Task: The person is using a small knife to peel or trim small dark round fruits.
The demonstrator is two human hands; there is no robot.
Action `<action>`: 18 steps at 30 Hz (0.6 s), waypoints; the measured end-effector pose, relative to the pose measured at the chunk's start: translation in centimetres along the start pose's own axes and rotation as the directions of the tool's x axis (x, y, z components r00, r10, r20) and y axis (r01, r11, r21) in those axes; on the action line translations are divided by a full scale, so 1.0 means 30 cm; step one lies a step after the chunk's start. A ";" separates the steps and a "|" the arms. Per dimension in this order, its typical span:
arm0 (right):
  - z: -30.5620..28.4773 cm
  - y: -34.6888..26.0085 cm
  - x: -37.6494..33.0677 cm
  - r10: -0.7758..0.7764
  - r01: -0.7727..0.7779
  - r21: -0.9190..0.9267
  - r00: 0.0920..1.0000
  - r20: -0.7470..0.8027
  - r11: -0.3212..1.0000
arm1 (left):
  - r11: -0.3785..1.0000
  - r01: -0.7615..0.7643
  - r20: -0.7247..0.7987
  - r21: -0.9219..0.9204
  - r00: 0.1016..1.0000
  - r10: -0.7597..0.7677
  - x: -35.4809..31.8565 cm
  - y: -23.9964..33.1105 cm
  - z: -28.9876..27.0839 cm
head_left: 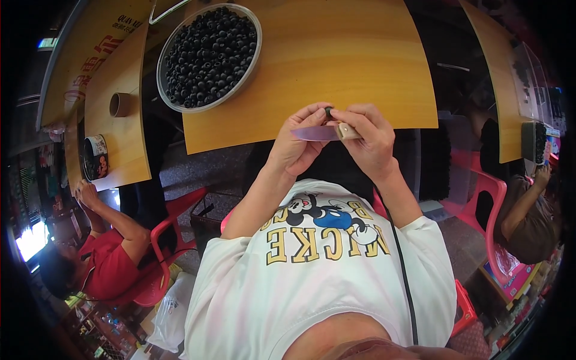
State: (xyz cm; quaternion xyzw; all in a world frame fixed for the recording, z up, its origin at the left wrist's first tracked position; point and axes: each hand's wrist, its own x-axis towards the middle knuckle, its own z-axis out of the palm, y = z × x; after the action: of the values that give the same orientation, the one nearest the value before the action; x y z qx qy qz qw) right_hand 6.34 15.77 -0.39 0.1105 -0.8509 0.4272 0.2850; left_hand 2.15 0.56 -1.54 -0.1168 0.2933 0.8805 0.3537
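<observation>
while the left hand (pixel 298 144) pinches a small dark round fruit (pixel 329 111) at its fingertips, the right hand (pixel 367 137) is closed around a knife (pixel 324 133) by its pale handle. the fruit looks light, hard and slippery, sitting just above the blade, best held by its sides.

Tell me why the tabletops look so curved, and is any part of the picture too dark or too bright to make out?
In the head view, the fisheye lens bends the wooden table edges toward the rim; the corners go black. The hands, the knife and the bowl of dark round fruit are evenly lit and sharp. In the head view's lower left, a bright screen is washed out by glare.
</observation>
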 end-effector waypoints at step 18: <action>-0.065 -0.024 -0.006 -0.085 0.119 -0.233 0.985 0.152 0.965 | 0.998 -0.043 0.188 0.039 0.982 0.035 -0.016 0.031 -0.009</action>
State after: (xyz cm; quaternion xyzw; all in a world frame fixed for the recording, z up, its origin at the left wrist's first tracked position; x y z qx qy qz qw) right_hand 7.57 16.85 0.90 0.1487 -0.9076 0.2965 0.2573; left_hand 1.87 -0.41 -1.15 -0.0202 0.2799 0.8877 0.3650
